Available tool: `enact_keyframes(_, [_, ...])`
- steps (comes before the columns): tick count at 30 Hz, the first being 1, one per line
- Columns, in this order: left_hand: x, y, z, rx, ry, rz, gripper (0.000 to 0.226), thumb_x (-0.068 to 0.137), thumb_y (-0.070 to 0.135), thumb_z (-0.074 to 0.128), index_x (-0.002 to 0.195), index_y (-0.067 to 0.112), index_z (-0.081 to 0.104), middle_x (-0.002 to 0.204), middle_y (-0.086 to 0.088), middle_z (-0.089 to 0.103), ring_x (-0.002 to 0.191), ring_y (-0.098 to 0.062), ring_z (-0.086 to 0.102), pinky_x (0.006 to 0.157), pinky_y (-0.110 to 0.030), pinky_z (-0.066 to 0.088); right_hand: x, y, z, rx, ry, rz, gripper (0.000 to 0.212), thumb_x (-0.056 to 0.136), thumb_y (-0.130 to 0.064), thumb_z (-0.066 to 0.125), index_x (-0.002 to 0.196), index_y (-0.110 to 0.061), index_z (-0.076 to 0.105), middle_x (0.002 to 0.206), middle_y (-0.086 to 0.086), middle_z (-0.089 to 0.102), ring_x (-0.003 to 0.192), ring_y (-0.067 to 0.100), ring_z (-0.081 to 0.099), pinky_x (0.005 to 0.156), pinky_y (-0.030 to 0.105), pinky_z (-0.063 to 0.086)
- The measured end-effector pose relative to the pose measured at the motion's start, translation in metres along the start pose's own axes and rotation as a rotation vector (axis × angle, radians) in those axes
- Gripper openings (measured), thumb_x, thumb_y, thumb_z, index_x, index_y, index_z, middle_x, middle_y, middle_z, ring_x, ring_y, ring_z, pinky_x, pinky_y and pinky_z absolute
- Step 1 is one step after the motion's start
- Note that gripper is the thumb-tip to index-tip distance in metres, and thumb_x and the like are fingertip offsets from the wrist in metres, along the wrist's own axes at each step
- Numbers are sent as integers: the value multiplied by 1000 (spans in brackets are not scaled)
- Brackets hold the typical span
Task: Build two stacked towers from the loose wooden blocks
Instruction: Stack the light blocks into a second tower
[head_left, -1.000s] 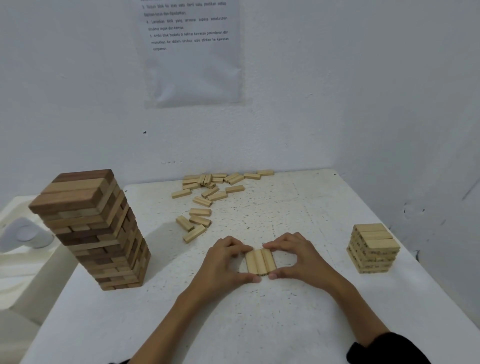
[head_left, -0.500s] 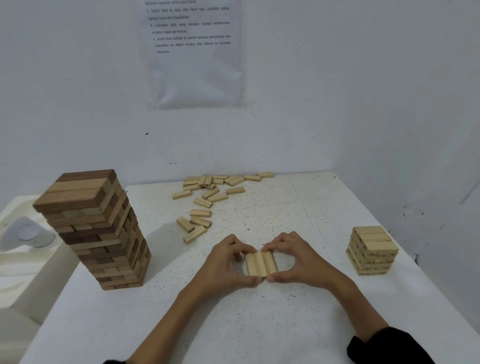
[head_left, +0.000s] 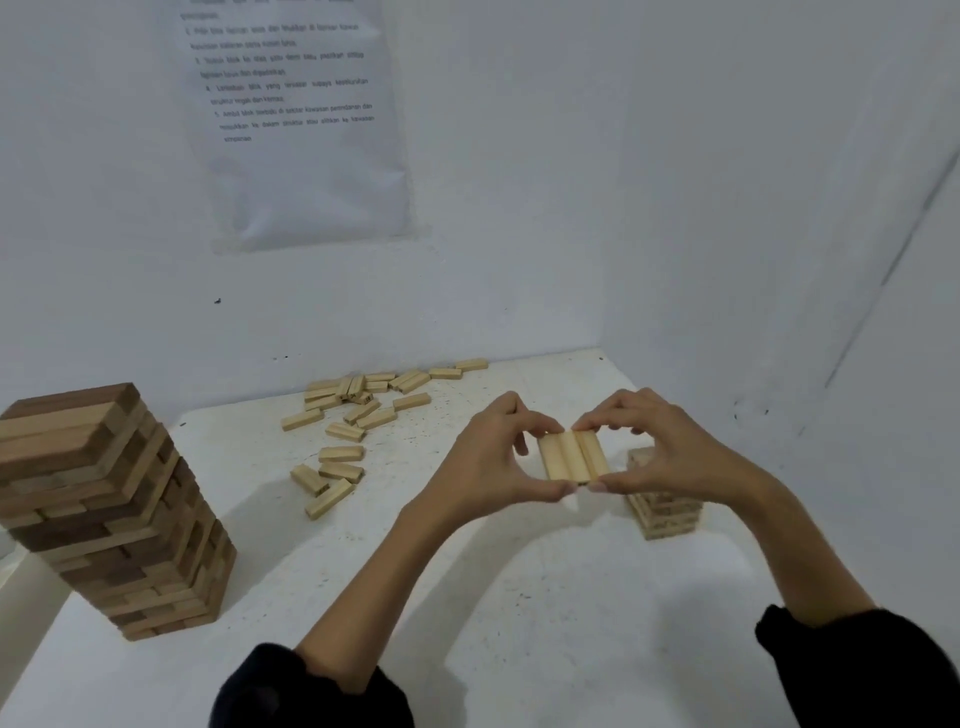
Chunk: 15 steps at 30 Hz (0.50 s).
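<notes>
Three pale wooden blocks (head_left: 573, 456) pressed side by side form one flat row, held in the air between both hands. My left hand (head_left: 493, 460) pinches the row's left side and my right hand (head_left: 660, 449) pinches its right side. Behind my right hand stands a short pale tower (head_left: 662, 512), partly hidden by that hand. A tall tower of mixed dark and light blocks (head_left: 104, 509) stands at the table's left. Several loose pale blocks (head_left: 358, 410) lie scattered near the back wall.
The white table (head_left: 467, 597) sits in a corner, with walls behind and to the right. A printed sheet (head_left: 296, 119) hangs on the back wall. A white object lies beyond the table's left edge.
Both hands have lifted the row of three blocks off the table and carried it up and to the right, toward the short tower. The camera has tilted with them.
</notes>
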<state>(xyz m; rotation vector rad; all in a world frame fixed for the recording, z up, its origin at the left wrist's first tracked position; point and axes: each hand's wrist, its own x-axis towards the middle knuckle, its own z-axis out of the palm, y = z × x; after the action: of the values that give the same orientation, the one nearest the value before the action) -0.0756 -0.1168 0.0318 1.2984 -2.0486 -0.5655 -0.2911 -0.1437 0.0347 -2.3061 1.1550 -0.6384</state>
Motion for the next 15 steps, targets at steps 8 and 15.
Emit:
enact_keyframes(8, [42, 31, 49, 4, -45, 26, 55, 65, 41, 84, 113, 24, 66, 93, 13, 47, 79, -4, 51, 68, -16, 41, -19, 45, -50, 17, -83, 136, 54, 59, -53, 72, 111, -45, 57, 111, -25, 53, 106, -7, 43, 87, 14, 35])
enact_keyframes(15, [52, 29, 69, 46, -90, -15, 59, 64, 49, 82, 116, 24, 65, 96, 10, 48, 81, -6, 51, 70, -21, 42, -20, 71, -50, 31, -121, 175, 57, 57, -53, 74, 111, -44, 59, 113, -21, 55, 109, -3, 45, 90, 16, 35])
